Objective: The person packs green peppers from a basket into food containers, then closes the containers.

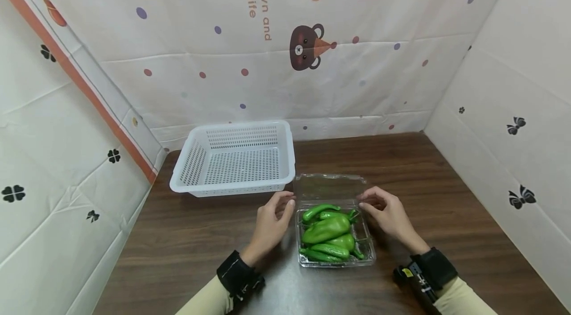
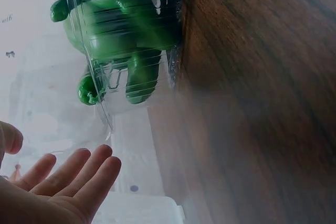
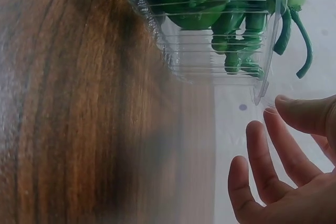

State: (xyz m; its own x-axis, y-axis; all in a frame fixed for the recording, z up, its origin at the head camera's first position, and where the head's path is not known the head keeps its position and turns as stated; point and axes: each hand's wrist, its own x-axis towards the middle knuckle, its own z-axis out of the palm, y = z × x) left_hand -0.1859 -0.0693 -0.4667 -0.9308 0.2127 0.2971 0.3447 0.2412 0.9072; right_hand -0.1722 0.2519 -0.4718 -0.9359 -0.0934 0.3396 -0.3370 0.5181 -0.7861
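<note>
- Forearms in cream sleeves with black wrist straps enter from the near edge of the head view, one on each side of a clear plastic clamshell box (image 1: pixel 335 255).
- Left hand (image 1: pixel 271 221): placed just left of the box's far-left corner, fingers (image 2: pixel 79 174) relaxed and slightly spread, holding nothing. The head view cannot settle whether the fingertips touch the rim; the left wrist view shows a gap between them and the plastic.
- Right hand (image 1: pixel 387 213): placed just right of the box's far-right corner, fingers (image 3: pixel 273 156) loosely curved and apart, gripping nothing. In the right wrist view the thumb tip lies at the lip of the plastic; contact cannot be confirmed.
- Clear plastic clamshell box: rests on the brown wood-grain worktop (image 1: pixel 446 196), between the two hands and equally near to each. Its long axis runs from the person toward the back wall. The hinged lid (image 1: pixel 330 187) is folded back flat on the far side.
- Green peppers (image 1: pixel 327 231): piled inside the box, mostly lying across it, stems toward the right hand.
- White perforated basket (image 1: pixel 234 159): stands on the worktop beyond and left of the box, apart from it, nearer the left hand.
- Patterned sheets (image 1: pixel 312 47) with bears, dots and bows screen the worktop at the back and both sides.
</note>
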